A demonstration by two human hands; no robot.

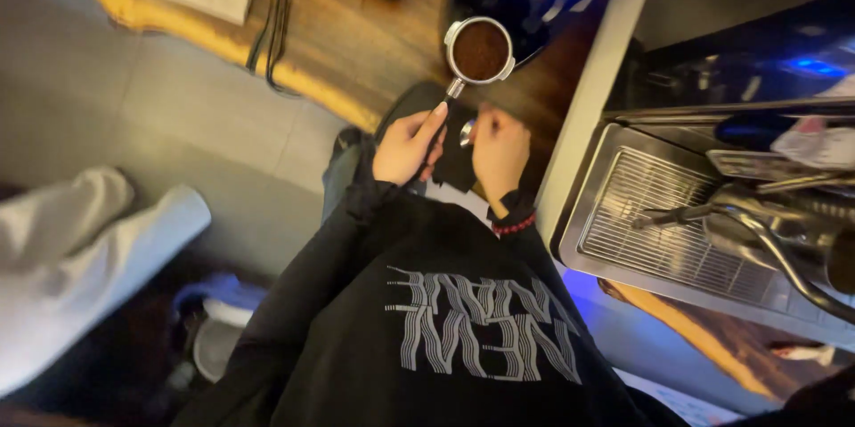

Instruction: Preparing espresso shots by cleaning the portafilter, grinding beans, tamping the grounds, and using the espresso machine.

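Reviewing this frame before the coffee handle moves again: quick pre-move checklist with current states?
1. Left hand grips the coffee handle: ok.
2. Metal basket filled with brown grounds: ok.
3. Grounds level and even: cannot tell, too small.
4. Right hand holds a small round metal tool beside the handle: ok; what kind of tool, cannot tell.
5. Basket sits level on the wooden counter: cannot tell.
6. Machine drip grate bare of cups: ok.

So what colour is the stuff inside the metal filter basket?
Dark reddish-brown grounds, seen clearest in the head view.
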